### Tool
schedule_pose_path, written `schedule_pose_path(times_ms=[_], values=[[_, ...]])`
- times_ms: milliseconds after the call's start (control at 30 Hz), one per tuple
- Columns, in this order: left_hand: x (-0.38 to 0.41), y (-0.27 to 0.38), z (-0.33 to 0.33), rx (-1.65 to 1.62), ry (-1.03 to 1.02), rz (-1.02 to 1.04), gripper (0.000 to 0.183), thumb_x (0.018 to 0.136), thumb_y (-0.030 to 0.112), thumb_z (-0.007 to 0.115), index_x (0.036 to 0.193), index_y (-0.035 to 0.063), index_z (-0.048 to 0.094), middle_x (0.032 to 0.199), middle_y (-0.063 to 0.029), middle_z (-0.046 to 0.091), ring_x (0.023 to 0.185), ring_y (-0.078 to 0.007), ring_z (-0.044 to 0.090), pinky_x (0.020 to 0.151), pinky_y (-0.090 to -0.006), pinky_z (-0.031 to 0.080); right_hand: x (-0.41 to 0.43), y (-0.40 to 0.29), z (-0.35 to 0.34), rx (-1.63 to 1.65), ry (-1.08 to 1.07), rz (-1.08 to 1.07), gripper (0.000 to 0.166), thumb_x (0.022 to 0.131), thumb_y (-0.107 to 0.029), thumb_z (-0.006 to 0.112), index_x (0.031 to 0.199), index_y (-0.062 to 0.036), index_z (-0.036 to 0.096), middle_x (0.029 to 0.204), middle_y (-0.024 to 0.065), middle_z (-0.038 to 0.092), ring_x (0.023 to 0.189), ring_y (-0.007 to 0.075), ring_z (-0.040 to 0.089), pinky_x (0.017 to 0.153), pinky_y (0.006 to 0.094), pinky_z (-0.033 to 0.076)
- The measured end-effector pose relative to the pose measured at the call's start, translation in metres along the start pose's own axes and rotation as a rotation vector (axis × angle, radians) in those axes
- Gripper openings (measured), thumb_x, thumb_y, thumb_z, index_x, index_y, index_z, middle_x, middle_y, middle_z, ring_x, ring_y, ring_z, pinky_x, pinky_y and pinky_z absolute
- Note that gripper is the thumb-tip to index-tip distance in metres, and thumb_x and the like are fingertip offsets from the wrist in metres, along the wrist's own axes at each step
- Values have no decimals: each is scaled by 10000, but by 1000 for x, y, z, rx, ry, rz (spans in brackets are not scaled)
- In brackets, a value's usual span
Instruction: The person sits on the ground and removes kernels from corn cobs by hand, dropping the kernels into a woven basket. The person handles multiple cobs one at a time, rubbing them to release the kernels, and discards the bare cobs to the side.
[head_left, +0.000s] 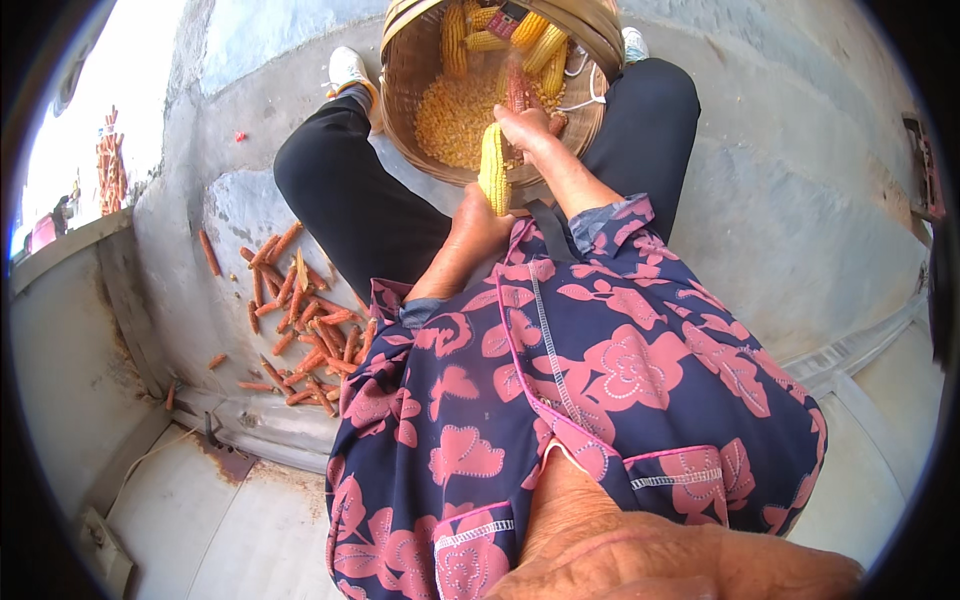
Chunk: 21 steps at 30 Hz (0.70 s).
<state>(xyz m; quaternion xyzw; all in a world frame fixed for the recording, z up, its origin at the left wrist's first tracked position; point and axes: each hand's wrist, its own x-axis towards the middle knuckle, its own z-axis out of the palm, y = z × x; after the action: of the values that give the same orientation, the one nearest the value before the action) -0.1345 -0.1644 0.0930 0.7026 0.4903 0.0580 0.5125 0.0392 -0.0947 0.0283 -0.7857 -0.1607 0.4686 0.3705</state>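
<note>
A yellow ear of corn (493, 169) stands nearly upright in my left hand (482, 214), which grips its lower end near my lap. My right hand (527, 129) is just above and to the right, closed around a reddish corncob (517, 88) whose far end points into the basket. Both hands are at the near rim of a round woven basket (411, 139) between my legs. Inside it lie loose yellow kernels (457, 120) and several whole ears (546, 49). Another reddish cob (556, 123) shows partly behind my right hand.
A keypad phone (506, 20) and a white cord (589, 96) are in the basket, under its arched handle (577, 22). Bare reddish cobs (307, 322) are heaped on the concrete floor at my left. A low metal panel (75, 300) edges the doorway, with more cobs (111, 169) beyond.
</note>
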Motion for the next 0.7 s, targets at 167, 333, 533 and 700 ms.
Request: schedule_pose_path(times_ms=[167,333,533,700], values=[[1,2,-1,38,62,-43,662,704,281,783,1109,-86,410,955,-302,628,956,-427,624,798,-445,494,18,-15,-14,55,-222,-7,584,856,-330,643,1278,-12,392,1239,175,441,1057,243,485,849,334,417],[-9,23,-8,96,32,-54,625,710,271,774,1084,-71,408,925,-301,627,938,-431,626,786,-452,492,9,-24,-18,-227,-169,-299,808,859,-229,590,1514,-151,123,1529,201,215,1396,313,269,1123,343,266],[4,-7,0,-158,-23,107,471,751,190,708,1086,-44,473,895,-185,647,834,-289,649,728,-381,508,39,0,-14,-5,-252,-211,823,856,-221,593,1515,-152,105,1515,206,237,1363,329,313,1093,367,306],[11,-1,-15,-787,-260,-6,320,770,78,616,1070,-27,582,951,-79,652,813,-138,629,712,-309,498,-29,-27,-2,265,-272,90,365,906,-341,616,1050,-5,601,960,87,619,796,174,620,613,336,531]])
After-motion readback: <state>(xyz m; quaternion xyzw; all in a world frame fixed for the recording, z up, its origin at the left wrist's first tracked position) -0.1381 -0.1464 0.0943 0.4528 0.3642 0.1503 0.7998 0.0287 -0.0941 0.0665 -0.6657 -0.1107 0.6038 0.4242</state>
